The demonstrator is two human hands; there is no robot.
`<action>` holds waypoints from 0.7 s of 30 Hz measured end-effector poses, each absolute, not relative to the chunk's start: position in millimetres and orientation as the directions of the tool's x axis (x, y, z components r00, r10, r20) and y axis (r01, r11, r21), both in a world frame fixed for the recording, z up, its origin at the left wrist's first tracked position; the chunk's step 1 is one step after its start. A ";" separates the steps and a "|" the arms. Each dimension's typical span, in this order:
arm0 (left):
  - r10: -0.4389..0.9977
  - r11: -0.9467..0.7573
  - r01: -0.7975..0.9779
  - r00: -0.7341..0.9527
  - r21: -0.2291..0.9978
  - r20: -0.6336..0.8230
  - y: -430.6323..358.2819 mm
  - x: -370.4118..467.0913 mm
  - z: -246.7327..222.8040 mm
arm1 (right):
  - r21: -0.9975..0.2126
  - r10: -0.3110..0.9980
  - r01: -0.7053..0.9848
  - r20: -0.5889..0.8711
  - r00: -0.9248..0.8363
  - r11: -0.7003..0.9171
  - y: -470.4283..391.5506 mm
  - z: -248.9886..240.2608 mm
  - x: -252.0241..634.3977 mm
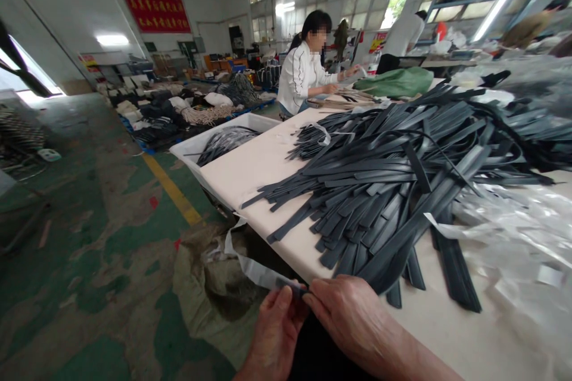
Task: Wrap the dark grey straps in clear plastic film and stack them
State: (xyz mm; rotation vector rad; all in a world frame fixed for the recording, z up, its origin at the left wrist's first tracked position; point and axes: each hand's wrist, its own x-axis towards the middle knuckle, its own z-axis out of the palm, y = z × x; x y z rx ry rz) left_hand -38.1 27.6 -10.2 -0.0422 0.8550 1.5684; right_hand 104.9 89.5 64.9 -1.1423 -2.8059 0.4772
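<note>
At 6 o'clock, close to the viewer, two bare hands meet just off the table's near edge. The left hand [279, 318] pinches a short dark strip [297, 290], thumb against fingers with hardly any gap; the right hand [351, 312], knuckles up, has its fingers closed on the strip's other end. A pale, ribbon-like film [257, 272] trails from the left fingers toward 10 o'clock; the spot is small and blurred, so whether it is joined to the dark strip is hard to say.

At 3 o'clock, a heap of flat, dark grey straps [366, 190] fans across the pale table [250, 184], with crumpled clear plastic [522, 244] at 4 o'clock. An olive sack [192, 280] slumps on the floor at 7 o'clock, and a white bin [183, 149] holding more straps stands at 9. At 12 o'clock, a person in a white jacket [297, 74] works at the table's far end, near a green cloth [397, 81] at 2.
</note>
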 end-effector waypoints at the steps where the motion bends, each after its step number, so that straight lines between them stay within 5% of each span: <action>1: 0.830 0.041 -0.870 -0.244 0.492 -0.501 29.7 -42.6 -10.3 | -0.346 0.679 0.647 -0.038 -0.733 0.679 92.9 67.7 110.3; 5: 0.765 -0.098 -0.847 -0.400 0.523 -0.505 35.0 -60.2 -5.5 | -0.476 0.703 0.604 0.043 -0.710 0.639 107.8 75.4 140.7; 12: 0.884 0.001 -0.882 -0.220 0.472 -0.412 32.0 -31.7 12.4 | -0.417 0.537 0.436 0.161 -0.828 0.797 104.9 85.4 114.9; 18: 0.770 -0.161 -0.866 -0.410 0.473 -0.489 31.7 -63.4 13.7 | -0.373 0.614 0.513 0.236 -0.753 0.773 124.5 88.9 143.9; 21: 0.799 -0.107 -0.883 -0.349 0.456 -0.489 28.6 -55.6 9.8 | -0.316 0.574 0.498 0.231 -0.785 0.808 126.1 88.0 138.4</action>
